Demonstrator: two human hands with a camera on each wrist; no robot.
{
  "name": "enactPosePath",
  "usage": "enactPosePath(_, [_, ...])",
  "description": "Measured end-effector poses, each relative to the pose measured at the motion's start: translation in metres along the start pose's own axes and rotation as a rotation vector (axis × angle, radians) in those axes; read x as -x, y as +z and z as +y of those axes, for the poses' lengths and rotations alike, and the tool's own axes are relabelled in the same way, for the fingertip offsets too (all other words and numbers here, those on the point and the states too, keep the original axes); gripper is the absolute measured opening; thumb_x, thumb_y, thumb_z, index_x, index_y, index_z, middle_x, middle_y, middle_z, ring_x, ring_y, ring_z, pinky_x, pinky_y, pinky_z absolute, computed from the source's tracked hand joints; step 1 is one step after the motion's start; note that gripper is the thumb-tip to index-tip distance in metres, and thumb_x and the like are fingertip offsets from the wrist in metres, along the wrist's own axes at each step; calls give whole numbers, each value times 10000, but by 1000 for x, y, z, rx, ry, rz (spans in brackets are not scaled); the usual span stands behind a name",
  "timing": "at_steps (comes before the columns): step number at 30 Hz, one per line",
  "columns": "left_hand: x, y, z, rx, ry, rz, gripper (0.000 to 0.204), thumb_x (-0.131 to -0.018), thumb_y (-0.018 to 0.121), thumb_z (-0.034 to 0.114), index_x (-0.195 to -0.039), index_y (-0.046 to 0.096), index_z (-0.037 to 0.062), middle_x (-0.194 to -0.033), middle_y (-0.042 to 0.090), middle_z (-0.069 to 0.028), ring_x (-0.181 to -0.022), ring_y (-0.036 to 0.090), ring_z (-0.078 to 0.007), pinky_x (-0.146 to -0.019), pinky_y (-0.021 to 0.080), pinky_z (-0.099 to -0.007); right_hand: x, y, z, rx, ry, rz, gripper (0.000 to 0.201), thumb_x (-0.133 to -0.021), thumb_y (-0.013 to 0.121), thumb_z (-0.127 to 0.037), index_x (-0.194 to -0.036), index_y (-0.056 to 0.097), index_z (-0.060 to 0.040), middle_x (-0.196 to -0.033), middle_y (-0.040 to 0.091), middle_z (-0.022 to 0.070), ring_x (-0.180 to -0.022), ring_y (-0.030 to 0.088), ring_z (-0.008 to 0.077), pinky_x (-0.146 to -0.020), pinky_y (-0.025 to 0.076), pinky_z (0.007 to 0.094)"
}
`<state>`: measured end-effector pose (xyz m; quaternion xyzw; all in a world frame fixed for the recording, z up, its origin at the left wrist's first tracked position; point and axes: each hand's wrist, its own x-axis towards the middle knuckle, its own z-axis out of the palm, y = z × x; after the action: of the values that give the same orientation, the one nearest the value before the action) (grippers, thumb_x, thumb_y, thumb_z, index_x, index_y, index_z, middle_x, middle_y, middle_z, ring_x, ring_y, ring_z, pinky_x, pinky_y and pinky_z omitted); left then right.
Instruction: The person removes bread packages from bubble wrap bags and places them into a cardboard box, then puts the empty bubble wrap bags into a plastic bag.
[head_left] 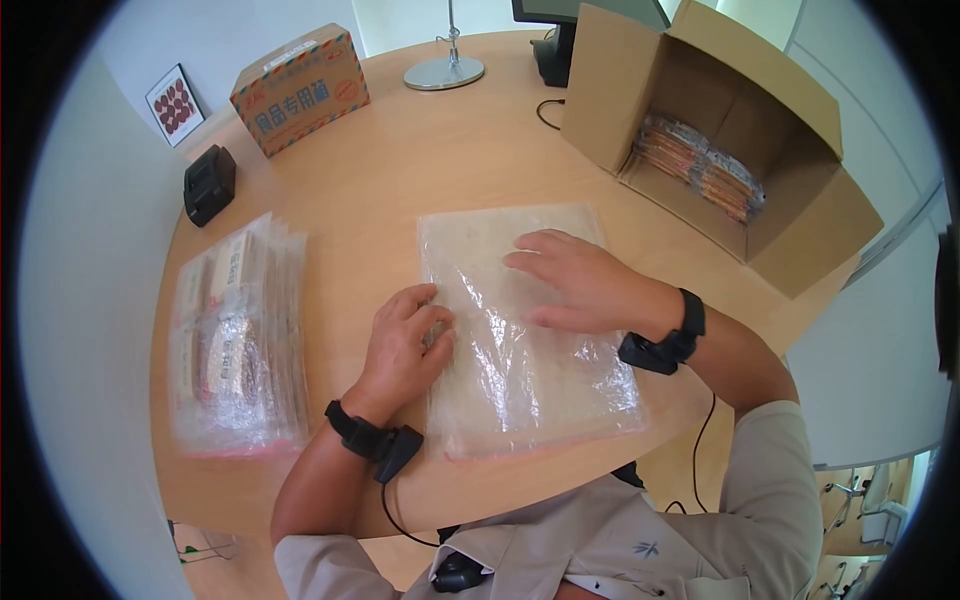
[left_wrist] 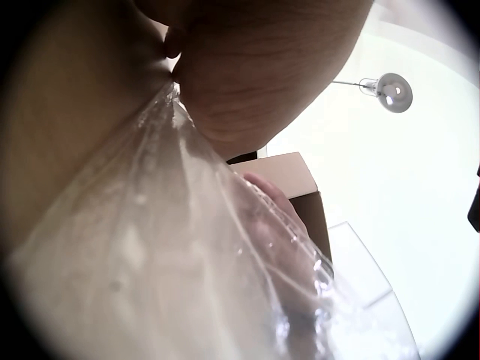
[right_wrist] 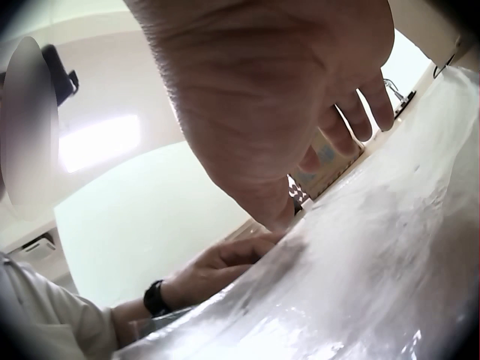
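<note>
A stack of flat, clear plastic bags [head_left: 500, 390] lies on the table in front of me. At the stack's left edge my left hand [head_left: 405, 335] pinches the plastic of a bag; in the left wrist view the plastic film [left_wrist: 172, 225] is drawn up to a peak at the fingers. My right hand [head_left: 580, 280] hovers low over the upper right of the bags, its fingers spread and holding nothing. The right wrist view shows its palm [right_wrist: 262, 97] above the shiny plastic.
To the left stands a pile of filled clear bags [head_left: 240, 340] with printed labels. An open cardboard box [head_left: 790, 190] at the back right holds several packets [head_left: 700, 165]. Behind are a closed carton [head_left: 300, 95], a black device [head_left: 209, 186] and a lamp base [head_left: 444, 74].
</note>
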<state>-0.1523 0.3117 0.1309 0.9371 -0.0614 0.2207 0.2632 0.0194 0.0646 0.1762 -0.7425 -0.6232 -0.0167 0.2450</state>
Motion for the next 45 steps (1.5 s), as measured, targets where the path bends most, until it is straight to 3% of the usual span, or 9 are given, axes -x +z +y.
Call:
enactPosePath(5, [1, -1, -3, -20, 57, 23, 235, -814, 732, 69, -1043, 685, 42, -1275, 592, -219, -1110, 604, -398, -912, 515, -434, -17, 19, 7, 70, 79, -244, 604, -802, 761, -347, -1296, 620, -29, -1374, 540, 231, -1289, 511, 386, -1089, 411, 445])
enactPosePath(8, [-1, -9, 4, -32, 62, 4, 276, -831, 727, 65, -1098, 662, 34, -1316, 564, -214, -1104, 610, -379, -891, 525, -418, -17, 21, 11, 111, 32, -193, 613, -798, 761, -366, -1290, 621, -28, -1347, 555, 224, -1266, 525, 379, -1067, 426, 447])
enactPosePath(10, [-3, -16, 17, 244, -323, -39, 307, -829, 729, 78, -1124, 661, 26, -1309, 557, -249, -1139, 586, -400, -955, 496, -452, -21, 18, 6, 73, 66, -205, 603, -806, 753, -372, -1286, 624, -30, -1332, 561, 219, -1256, 531, 372, -1050, 438, 450])
enactPosePath(14, [-5, -20, 16, 214, -299, -43, 343, -840, 721, 63, -1167, 638, 8, -1334, 539, -259, -1169, 576, -387, -935, 508, -434, -31, 22, -1, 9, 204, -196, 578, -830, 727, -395, -1273, 631, -37, -1275, 578, 208, -1214, 548, 369, -997, 473, 455])
enactPosePath(19, [-5, -20, 28, -129, 240, -163, 391, -831, 749, 160, -1193, 640, 63, -1355, 539, -193, -1271, 521, -355, -1000, 454, -466, -33, 22, -12, 167, 232, -338, 603, -852, 718, -410, -1314, 598, -42, -1312, 553, 224, -1221, 526, 405, -1031, 445, 468])
enactPosePath(22, [0, -17, 28, -72, 234, -332, 425, -817, 759, 226, -1199, 642, 82, -1341, 550, -184, -1272, 513, -383, -1060, 394, -492, -27, 26, -9, 174, 206, -273, 592, -853, 719, -401, -1311, 602, -45, -1324, 548, 225, -1240, 518, 402, -1045, 436, 467])
enactPosePath(30, [1, -23, 27, -89, 180, -328, 438, -812, 760, 233, -1196, 628, 67, -1339, 552, -174, -1274, 516, -359, -1051, 403, -462, -6, 22, 8, 136, 62, -167, 570, -850, 727, -369, -1301, 613, -39, -1373, 537, 212, -1280, 507, 383, -1070, 420, 468])
enactPosePath(41, [1, -24, 22, -79, 155, -346, 447, -831, 750, 255, -1213, 614, 67, -1369, 538, -192, -1279, 511, -374, -1069, 394, -475, 32, -6, 32, 93, 177, -67, 370, -823, 703, -270, -1104, 675, -31, -1176, 641, 150, -1103, 602, 360, -959, 491, 451])
enactPosePath(45, [2, -22, 21, -80, 154, -336, 434, -827, 751, 253, -1203, 625, 78, -1366, 543, -174, -1286, 509, -357, -1072, 392, -464, 49, -9, 14, 50, 227, -131, 423, -819, 746, -250, -1164, 655, -24, -1265, 608, 172, -1152, 574, 380, -1006, 465, 449])
